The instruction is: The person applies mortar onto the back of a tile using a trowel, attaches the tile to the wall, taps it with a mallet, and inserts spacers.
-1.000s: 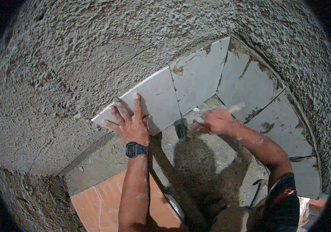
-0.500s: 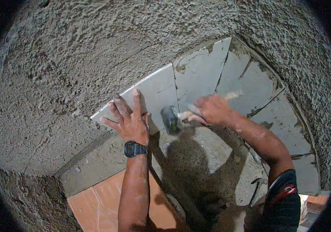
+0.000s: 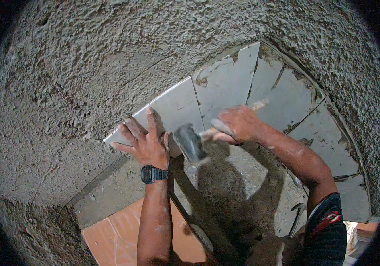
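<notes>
Spread out over a light grey tile (image 3: 177,106), my left hand (image 3: 144,146) lies with its fingertips near the tile's far edge by the rough wall. A dark watch sits on that wrist. My right hand (image 3: 239,124) is closed round the pale wooden handle of a rubber mallet (image 3: 190,142). Its black head, a little blurred, is just right of my left hand, over the lower part of the same tile; whether it touches cannot be made out. On the right, this tile borders another grey tile (image 3: 221,84) streaked with mortar.
Rough grey plaster wall (image 3: 110,53) rises behind the tiles. Several more smeared grey tiles (image 3: 283,88) curve round to the right. An orange tile (image 3: 114,228) lies at lower left. A claw hammer (image 3: 296,219) rests on the gritty floor (image 3: 218,181) near my right elbow.
The mallet head has swung left and slightly toward me, closer to my left hand. My left hand stays spread on the tile. The whole view has shifted slightly.
</notes>
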Motion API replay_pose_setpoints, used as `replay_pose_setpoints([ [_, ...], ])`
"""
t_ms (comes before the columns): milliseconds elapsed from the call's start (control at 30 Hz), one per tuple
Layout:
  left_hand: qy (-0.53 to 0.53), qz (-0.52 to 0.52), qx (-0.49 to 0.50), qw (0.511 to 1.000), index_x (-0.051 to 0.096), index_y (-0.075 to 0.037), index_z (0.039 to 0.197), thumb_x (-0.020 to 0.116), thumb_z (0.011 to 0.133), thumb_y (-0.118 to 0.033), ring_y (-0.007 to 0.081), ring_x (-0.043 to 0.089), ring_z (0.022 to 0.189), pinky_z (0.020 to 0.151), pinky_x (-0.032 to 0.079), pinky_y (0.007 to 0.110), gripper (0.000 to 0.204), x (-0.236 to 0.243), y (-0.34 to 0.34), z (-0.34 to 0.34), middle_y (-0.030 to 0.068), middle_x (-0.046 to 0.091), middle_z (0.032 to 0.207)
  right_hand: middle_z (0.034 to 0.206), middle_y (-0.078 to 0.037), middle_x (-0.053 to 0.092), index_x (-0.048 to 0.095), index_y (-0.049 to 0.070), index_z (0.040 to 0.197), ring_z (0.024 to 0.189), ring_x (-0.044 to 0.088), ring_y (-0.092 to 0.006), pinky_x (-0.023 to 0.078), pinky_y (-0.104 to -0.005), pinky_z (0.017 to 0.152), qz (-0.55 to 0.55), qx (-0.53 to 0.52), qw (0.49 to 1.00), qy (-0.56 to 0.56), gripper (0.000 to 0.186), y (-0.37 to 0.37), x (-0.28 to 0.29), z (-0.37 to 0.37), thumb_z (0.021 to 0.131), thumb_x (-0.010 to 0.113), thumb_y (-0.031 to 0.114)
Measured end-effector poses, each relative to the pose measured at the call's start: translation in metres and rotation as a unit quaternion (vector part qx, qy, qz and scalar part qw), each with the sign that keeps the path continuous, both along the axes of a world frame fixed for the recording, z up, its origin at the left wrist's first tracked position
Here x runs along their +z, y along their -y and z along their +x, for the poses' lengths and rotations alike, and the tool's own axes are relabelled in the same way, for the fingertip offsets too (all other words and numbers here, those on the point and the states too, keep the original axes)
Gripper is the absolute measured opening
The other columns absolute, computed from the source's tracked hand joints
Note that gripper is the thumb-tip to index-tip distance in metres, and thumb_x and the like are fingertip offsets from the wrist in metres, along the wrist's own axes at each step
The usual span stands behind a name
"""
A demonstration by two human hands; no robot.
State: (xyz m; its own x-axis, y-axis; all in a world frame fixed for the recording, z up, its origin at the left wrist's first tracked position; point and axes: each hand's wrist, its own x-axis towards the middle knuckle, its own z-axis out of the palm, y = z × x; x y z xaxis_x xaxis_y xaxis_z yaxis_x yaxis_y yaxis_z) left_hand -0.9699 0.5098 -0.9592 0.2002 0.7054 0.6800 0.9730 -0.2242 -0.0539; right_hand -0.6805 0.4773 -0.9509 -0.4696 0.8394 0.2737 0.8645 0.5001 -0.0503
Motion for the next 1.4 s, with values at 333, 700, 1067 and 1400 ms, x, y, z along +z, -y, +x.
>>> replay_pose_setpoints([
  [333, 0.000, -0.005, 0.011, 1.000, 0.028, -0.037, 0.149, 0.081, 0.064, -0.050, 0.0402, -0.017, 0.144, 0.098, -0.002, 0.081, 0.102, 0.000, 0.000, 0.001, 0.0189, -0.011, 0.159, 0.081, -0.011, 0.056, 0.058, 0.010, 0.094, 0.074, 0.059, -0.0339, 0.046, -0.0464, 0.062, 0.049, 0.037, 0.995, -0.082, 0.041, -0.002, -0.024, 0.015, 0.086, 0.059, 0.050],
  [700, 0.014, 0.008, 0.011, 1.000, 0.028, -0.038, 0.149, 0.083, 0.063, -0.049, 0.0420, -0.015, 0.145, 0.097, -0.002, 0.082, 0.103, 0.005, 0.002, 0.002, 0.0208, -0.010, 0.158, 0.078, -0.014, 0.060, 0.058, 0.009, 0.088, 0.076, 0.062, -0.0374, 0.049, -0.0478, 0.064, -0.005, 0.030, 0.999, -0.038, 0.050, -0.010, -0.032, 0.008, 0.085, 0.056, 0.059],
  [1067, 0.015, -0.005, 0.034, 0.999, 0.030, -0.039, 0.148, 0.087, 0.059, -0.042, 0.0427, -0.003, 0.146, 0.102, 0.000, 0.078, 0.106, 0.014, 0.009, 0.010, 0.0184, -0.004, 0.159, 0.093, -0.008, 0.063, 0.062, 0.006, 0.093, 0.088, 0.062, -0.0280, 0.053, -0.0415, 0.074, -0.308, 0.118, 0.739, -0.587, 0.024, 0.041, -0.130, -0.001, 0.095, 0.052, 0.027],
  [1400, -0.298, 0.031, -0.122, 0.946, 0.030, -0.038, 0.148, 0.083, 0.058, -0.043, 0.0241, 0.022, 0.145, 0.113, 0.007, 0.064, 0.104, 0.064, -0.018, -0.012, 0.0015, 0.028, 0.156, 0.090, -0.011, 0.063, 0.062, 0.009, 0.089, 0.083, 0.063, -0.0304, 0.053, -0.0421, 0.070, -0.223, 0.042, 0.974, 0.005, 0.014, 0.009, -0.115, 0.010, 0.079, 0.062, 0.019],
])
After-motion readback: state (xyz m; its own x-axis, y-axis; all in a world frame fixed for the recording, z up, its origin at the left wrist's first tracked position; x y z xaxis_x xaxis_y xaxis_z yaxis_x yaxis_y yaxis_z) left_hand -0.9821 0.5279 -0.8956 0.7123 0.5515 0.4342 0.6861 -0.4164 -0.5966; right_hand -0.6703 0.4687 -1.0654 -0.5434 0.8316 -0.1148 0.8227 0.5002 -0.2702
